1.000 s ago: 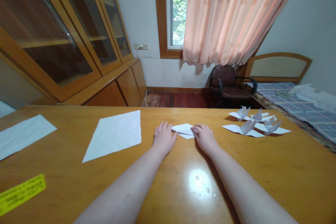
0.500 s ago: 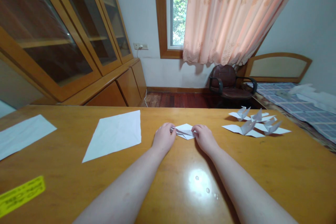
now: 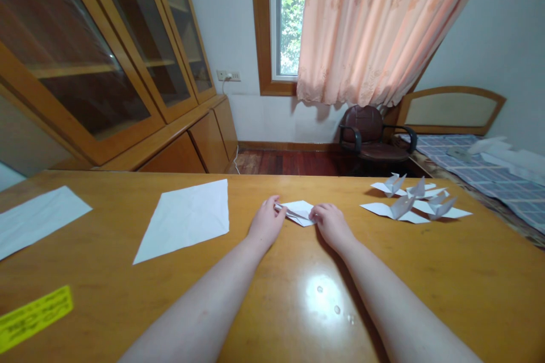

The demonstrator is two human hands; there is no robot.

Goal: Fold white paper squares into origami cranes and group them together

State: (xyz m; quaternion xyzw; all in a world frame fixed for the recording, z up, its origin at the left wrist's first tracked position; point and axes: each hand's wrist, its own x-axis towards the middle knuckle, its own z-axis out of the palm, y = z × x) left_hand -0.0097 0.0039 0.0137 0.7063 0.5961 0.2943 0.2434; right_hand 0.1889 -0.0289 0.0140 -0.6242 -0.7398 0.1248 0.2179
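A small folded sheet of white paper (image 3: 300, 211) lies on the wooden table (image 3: 272, 306), between my two hands. It has a diamond-like outline with a raised flap along its middle. My left hand (image 3: 267, 220) pinches the paper's left corner and the end of that flap between thumb and fingers. At the opposite corner, the closed fingers of my right hand (image 3: 331, 221) grip the paper's right end. The fingertips partly cover both ends of the paper.
Several folded paper cranes (image 3: 404, 204) stand at the table's back right. Left of my hands lies a white paper sheet (image 3: 189, 218), with another sheet (image 3: 40, 218) at the far left. A yellow label (image 3: 36, 317) is at the front left. Beyond the table stands an office chair (image 3: 368, 133).
My left fingers have lifted and shifted slightly at the paper's left corner. My right hand has moved very slightly left. The other papers and cranes stay where they were.
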